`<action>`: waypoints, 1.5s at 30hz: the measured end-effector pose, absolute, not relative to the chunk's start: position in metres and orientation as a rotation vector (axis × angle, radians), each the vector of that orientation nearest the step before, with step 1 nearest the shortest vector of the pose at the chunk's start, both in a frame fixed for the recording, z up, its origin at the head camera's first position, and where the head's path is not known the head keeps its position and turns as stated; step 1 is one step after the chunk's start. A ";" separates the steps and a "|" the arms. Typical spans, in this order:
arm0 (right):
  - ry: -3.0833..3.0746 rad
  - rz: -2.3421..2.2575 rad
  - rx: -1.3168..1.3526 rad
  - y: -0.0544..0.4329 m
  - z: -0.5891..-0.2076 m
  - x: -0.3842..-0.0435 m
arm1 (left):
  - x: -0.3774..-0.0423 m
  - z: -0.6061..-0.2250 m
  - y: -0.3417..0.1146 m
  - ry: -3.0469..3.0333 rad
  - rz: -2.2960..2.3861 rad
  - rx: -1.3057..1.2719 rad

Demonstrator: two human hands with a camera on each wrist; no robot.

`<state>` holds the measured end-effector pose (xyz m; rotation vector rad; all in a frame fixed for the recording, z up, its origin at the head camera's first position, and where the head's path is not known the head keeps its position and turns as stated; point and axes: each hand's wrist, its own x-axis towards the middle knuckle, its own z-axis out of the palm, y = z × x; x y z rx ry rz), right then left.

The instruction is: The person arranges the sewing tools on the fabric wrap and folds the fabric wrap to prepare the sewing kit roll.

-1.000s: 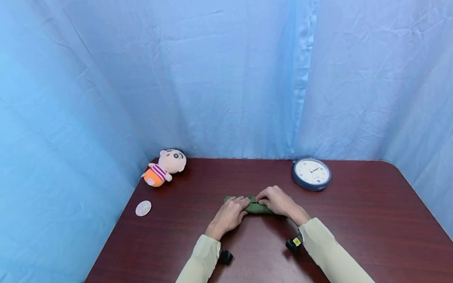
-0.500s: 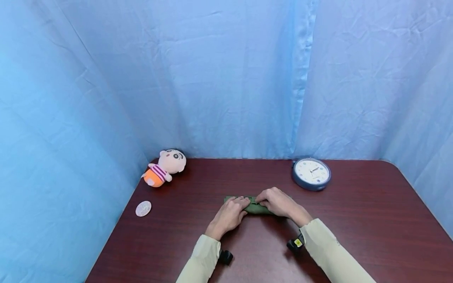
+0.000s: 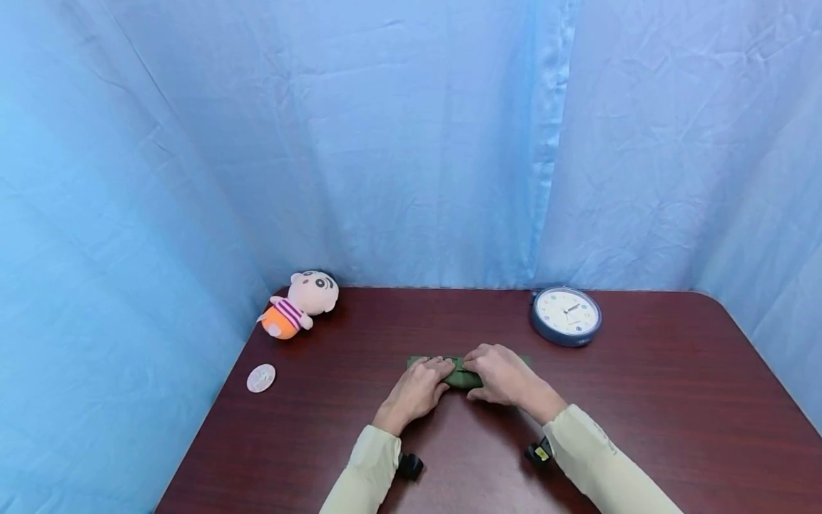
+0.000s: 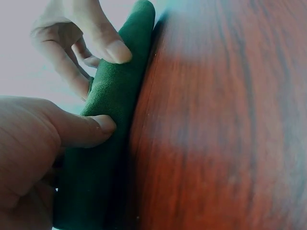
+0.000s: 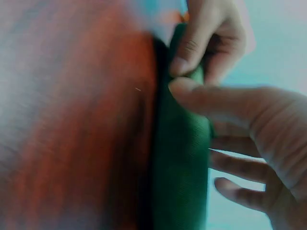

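A long, narrow roll of green cloth (image 3: 461,380) lies crosswise on the dark red table, with a flap or strap-like detail along its top. My left hand (image 3: 414,391) grips its left part, thumb on the near side and fingers over the top. On the right part, my right hand (image 3: 504,377) holds the roll the same way. The left wrist view shows the thumb (image 4: 98,130) pressed against the woven cloth (image 4: 112,93). In the right wrist view both thumbs nearly meet on the cloth (image 5: 180,163); the far-side fingers are partly hidden behind it.
A plush doll (image 3: 298,305) in orange shorts lies at the back left, with a pale round disc (image 3: 260,378) nearer the left edge. A blue-rimmed clock (image 3: 566,315) lies face up beyond my right hand. Light blue curtains (image 3: 411,143) hang behind the table (image 3: 674,400).
My right hand goes from pinching the top of the roll with its fingertips to gripping it, thumb lowered to the near side. My left hand keeps its place.
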<state>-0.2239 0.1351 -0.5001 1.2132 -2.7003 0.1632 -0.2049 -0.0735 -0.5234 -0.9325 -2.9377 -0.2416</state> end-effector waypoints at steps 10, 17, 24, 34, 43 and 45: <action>-2.462 -0.132 1.143 0.126 -0.519 -0.217 | -0.205 -0.525 -0.072 -2.933 -0.256 -0.933; -2.291 -0.182 1.104 0.121 -0.527 -0.217 | -0.206 -0.525 -0.073 -2.911 -0.271 -0.948; -2.252 -0.232 1.107 0.118 -0.528 -0.218 | -0.207 -0.525 -0.074 -2.889 -0.267 -0.964; -2.252 -0.274 1.121 0.117 -0.528 -0.216 | -0.206 -0.526 -0.075 -2.890 -0.270 -0.964; -2.319 -0.145 1.103 0.119 -0.527 -0.217 | -0.205 -0.525 -0.074 -2.915 -0.252 -0.940; -2.357 -0.112 1.095 0.119 -0.527 -0.217 | -0.205 -0.524 -0.074 -2.922 -0.242 -0.936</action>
